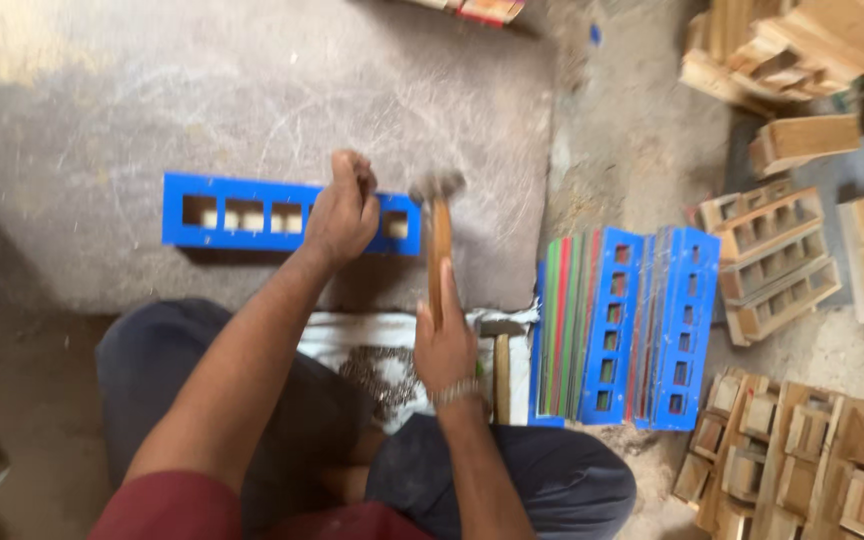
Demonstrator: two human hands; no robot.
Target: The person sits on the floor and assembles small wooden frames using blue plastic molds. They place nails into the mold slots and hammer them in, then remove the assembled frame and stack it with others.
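Observation:
A long blue wooden frame (pixel 242 214) with several square openings lies flat on a grey stone slab (pixel 152 90). My left hand (pixel 344 208) rests on the frame's right part, fingers pinched together as if around something small that I cannot make out. My right hand (pixel 444 345) grips the wooden handle of a hammer (pixel 439 235). The hammer's head is blurred just above the frame's right end, close to my left hand.
A second hammer (pixel 501 365) lies on a white cloth (pixel 352 335) with a pile of small nails (pixel 384 378). Painted blue, red and green frames (pixel 624 325) stand stacked on edge at right. Bare wooden frames (pixel 777 255) are piled further right.

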